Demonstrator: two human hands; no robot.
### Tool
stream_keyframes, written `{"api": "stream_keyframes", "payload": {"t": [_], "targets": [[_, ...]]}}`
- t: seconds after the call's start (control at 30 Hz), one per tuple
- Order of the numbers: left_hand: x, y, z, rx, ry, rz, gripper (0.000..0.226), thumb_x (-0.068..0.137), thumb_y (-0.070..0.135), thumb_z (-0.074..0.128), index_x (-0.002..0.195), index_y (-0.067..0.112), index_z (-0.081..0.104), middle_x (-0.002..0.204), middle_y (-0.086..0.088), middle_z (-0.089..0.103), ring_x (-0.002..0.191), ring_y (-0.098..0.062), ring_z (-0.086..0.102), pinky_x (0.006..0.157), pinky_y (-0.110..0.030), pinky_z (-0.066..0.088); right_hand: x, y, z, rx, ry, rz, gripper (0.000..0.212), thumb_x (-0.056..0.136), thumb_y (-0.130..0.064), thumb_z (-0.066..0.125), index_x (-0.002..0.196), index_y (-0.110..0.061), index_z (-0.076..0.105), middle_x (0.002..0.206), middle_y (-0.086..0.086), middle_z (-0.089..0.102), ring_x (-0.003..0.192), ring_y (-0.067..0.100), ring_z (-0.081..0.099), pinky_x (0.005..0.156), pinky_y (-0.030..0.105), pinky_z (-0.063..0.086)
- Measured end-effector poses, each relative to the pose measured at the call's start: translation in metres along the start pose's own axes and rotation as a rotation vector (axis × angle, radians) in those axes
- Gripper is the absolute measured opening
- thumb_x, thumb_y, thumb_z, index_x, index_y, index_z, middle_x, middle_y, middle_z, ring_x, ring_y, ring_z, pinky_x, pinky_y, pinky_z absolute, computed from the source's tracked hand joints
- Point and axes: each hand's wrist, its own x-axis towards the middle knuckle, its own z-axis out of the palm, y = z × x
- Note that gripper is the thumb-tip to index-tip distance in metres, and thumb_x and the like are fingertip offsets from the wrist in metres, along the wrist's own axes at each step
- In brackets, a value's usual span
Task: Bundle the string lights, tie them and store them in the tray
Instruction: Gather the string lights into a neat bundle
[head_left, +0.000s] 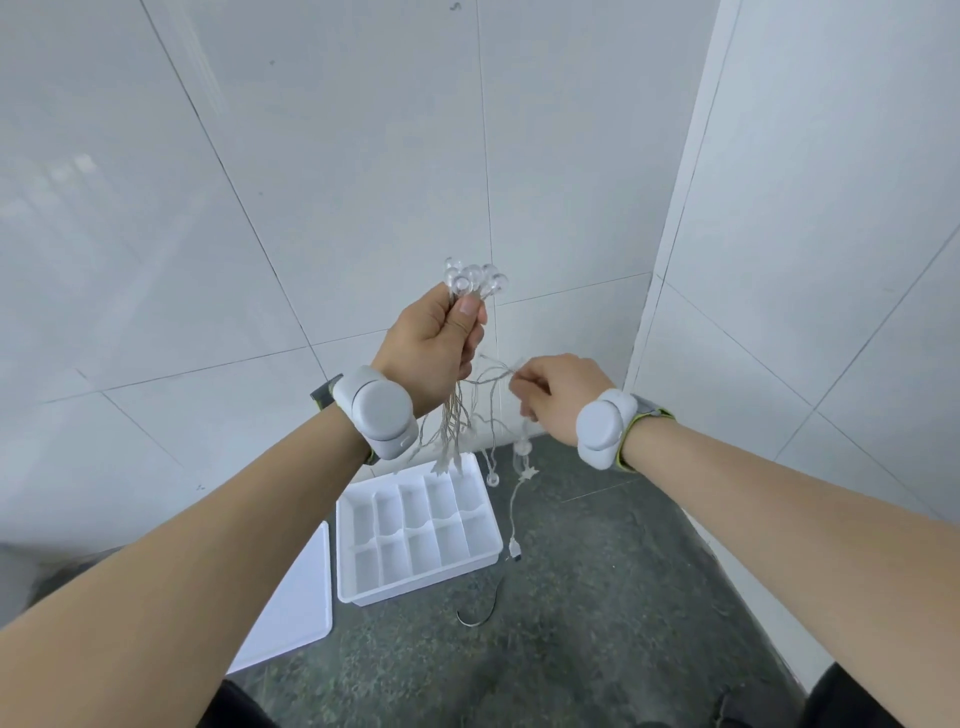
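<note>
My left hand (434, 348) is raised and grips a bunch of clear string lights (471, 278); the round bulbs stick out above its thumb and the thin wires hang in loops below it. My right hand (553, 395) is lower and to the right, pinching a strand of the wire. The loose end hangs down to a USB plug (515, 551) beside the tray. The white tray (347, 545), divided into several compartments, sits on the dark floor under my hands. A short dark tie (480, 608) lies curved on the floor just in front of the tray.
A flat white lid or board (296, 597) lies left of the tray. White tiled walls close in the corner behind and to the right. Both wrists carry grey-white bands. Dark trouser knees show at the bottom edges.
</note>
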Motion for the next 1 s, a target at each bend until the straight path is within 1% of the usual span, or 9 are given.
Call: {"api": "stream_keyframes", "payload": {"t": [0.17,0.27,0.4,0.5,0.6,0.7,0.77,0.9,1.0], "targets": [[0.003,0.000,-0.007,0.108,0.041,-0.007,0.030,0.104,0.023,0.040,0.078,0.020,0.052,0.064,0.003,0.048,0.047,-0.008,0.036,0.049,-0.024,0.032,0.001,0.008,-0.012,0.022,0.079,-0.029,0.025,0.099,-0.033,0.050,0.102,-0.021,0.071,0.083,0.001,0.073,0.079,0.022,0.071,0.072,0.028,0.052],[0.004,-0.004,-0.009,0.151,0.065,0.003,0.027,0.100,0.031,0.042,0.076,0.025,0.054,0.064,0.004,0.050,0.050,-0.011,0.038,0.053,-0.028,0.034,-0.004,0.000,-0.015,0.091,0.067,-0.123,0.021,0.098,-0.035,0.054,0.100,-0.024,0.072,0.075,-0.005,0.070,0.073,0.014,0.072,0.068,0.021,0.050],[0.001,-0.003,-0.005,0.200,0.030,-0.002,0.027,0.096,0.039,0.042,0.073,0.033,0.055,0.062,0.009,0.051,0.054,-0.015,0.040,0.058,-0.036,0.037,-0.006,-0.006,-0.016,0.081,0.103,-0.213,0.020,0.095,-0.038,0.058,0.098,-0.027,0.074,0.075,-0.013,0.065,0.067,-0.003,0.057,0.063,0.006,0.038],[-0.001,-0.003,0.001,0.156,-0.005,-0.011,0.028,0.104,0.027,0.040,0.079,0.022,0.053,0.064,0.003,0.048,0.052,-0.011,0.038,0.055,-0.032,0.036,-0.006,-0.007,-0.017,0.058,0.102,-0.203,0.020,0.095,-0.038,0.059,0.097,-0.027,0.075,0.075,-0.015,0.065,0.069,0.000,0.057,0.068,0.016,0.044],[-0.003,0.002,0.003,0.037,-0.039,-0.016,0.028,0.106,0.020,0.037,0.081,0.014,0.050,0.065,-0.001,0.044,0.047,-0.008,0.034,0.048,-0.023,0.031,-0.003,0.000,-0.017,-0.112,0.089,-0.128,0.024,0.097,-0.037,0.053,0.099,-0.025,0.073,0.085,-0.009,0.069,0.083,0.016,0.064,0.072,0.026,0.049],[-0.002,0.008,0.001,-0.050,-0.023,0.006,0.028,0.106,0.017,0.037,0.082,0.012,0.049,0.064,-0.002,0.043,0.046,-0.009,0.030,0.047,-0.023,0.027,-0.001,0.013,-0.016,-0.287,-0.020,-0.043,0.026,0.098,-0.032,0.049,0.113,-0.026,0.069,0.108,-0.001,0.070,0.101,0.026,0.065,0.079,0.029,0.051],[0.000,0.010,-0.003,-0.076,0.018,0.030,0.027,0.106,0.018,0.037,0.083,0.012,0.050,0.062,0.000,0.044,0.046,-0.010,0.029,0.047,-0.025,0.026,0.000,0.022,-0.014,-0.378,-0.132,0.002,0.025,0.097,-0.028,0.050,0.114,-0.027,0.069,0.113,0.000,0.069,0.103,0.027,0.065,0.076,0.027,0.050],[0.003,0.014,-0.011,-0.099,0.093,0.065,0.027,0.107,0.019,0.036,0.083,0.013,0.049,0.061,0.002,0.044,0.047,-0.012,0.029,0.049,-0.028,0.027,0.003,0.040,-0.004,-0.482,-0.348,0.114,0.025,0.091,-0.021,0.057,0.112,-0.023,0.070,0.113,0.004,0.069,0.094,0.027,0.067,0.068,0.022,0.042],[0.005,0.016,-0.015,-0.112,0.122,0.093,0.028,0.107,0.019,0.037,0.083,0.013,0.050,0.061,0.002,0.045,0.047,-0.012,0.029,0.050,-0.027,0.030,0.006,0.050,0.005,-0.526,-0.423,0.145,0.019,0.090,-0.016,0.058,0.101,-0.013,0.072,0.092,0.006,0.068,0.078,0.026,0.064,0.058,0.018,0.039]]}}
